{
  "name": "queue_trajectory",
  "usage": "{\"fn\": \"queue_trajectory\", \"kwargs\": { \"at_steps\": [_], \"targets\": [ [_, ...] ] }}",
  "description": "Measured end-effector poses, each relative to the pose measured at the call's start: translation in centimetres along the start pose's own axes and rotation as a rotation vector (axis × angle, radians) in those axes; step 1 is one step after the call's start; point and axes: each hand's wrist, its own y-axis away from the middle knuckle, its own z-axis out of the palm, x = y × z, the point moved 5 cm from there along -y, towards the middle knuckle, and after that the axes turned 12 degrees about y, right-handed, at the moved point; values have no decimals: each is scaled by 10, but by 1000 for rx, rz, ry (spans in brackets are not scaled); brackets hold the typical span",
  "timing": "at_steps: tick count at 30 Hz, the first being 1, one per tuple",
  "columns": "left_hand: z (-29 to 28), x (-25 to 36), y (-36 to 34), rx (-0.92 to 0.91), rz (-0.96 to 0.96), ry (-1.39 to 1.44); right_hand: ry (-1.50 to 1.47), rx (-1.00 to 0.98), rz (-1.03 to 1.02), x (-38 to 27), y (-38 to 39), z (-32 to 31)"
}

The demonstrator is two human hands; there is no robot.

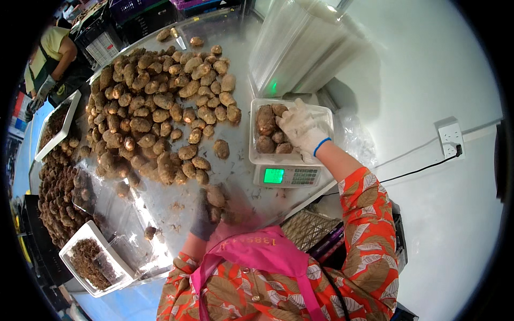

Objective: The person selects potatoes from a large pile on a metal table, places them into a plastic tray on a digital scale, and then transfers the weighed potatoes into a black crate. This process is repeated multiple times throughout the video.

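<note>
My right hand, in a white glove with a blue cuff, reaches into a white plastic tray. Its fingers look spread, the tips beside several brown taros in the tray's left half. Under the tray stands a digital scale with a lit green display. Near my body, my left hand wears a dark glove and holds a few taros against the palm; motion smears their lower edge. A large heap of taros covers the table to the left.
Stacked clear plastic trays rise behind the scale. A small knife lies at the heap's far edge. White boxes with brown scraps stand at left. A wall socket with a black cord is at right. Another person works far left.
</note>
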Motion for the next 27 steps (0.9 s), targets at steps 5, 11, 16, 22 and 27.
{"fn": "queue_trajectory", "kwargs": {
  "at_steps": [5,11,16,22,27],
  "targets": [
    [-9,10,-3,-257,-237,327,-339,18,200,31,16,-53],
    [40,5,6,-340,-197,284,-1244,388,-3,-14,38,-120],
    [17,16,26,-267,-19,-12,-1834,30,245,-154,56,-88],
    [-93,78,46,-2,566,-990,-1013,-154,-94,-270,49,-75],
    [-46,82,64,-88,208,361,-1085,-149,-58,-220,45,-100]
  ]
}}
